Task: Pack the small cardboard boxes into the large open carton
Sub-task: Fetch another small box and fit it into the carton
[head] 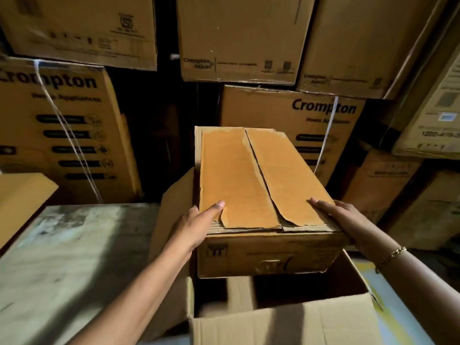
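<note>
Nearest the camera, the near flap of the large open carton (286, 322) was seen turned outward, with the shadowed interior showing behind it. What lay inside could not be made out in the dim light.

The small cardboard box (249, 175) was held above the carton's opening, toward its far side, with its long axis pointed away from the camera. Its two top flaps were folded shut, and the near corners of both were torn and curled.

The left hand (196, 225) was set against the box's near left corner, with the thumb laid flat on the top flap. Its other fingers were hidden behind the box's left side. The right hand (343, 220) was clamped on the near right corner, the thumb pressed along the top edge and the fingers wrapped down the right side. A gold bracelet (392, 255) was worn on the right wrist.

To the left of the carton, a worn grey tabletop (74, 245) was visible. Behind it all, printed brown cartons (298, 113) were stacked high, several bound with a white strap (67, 130).
</note>
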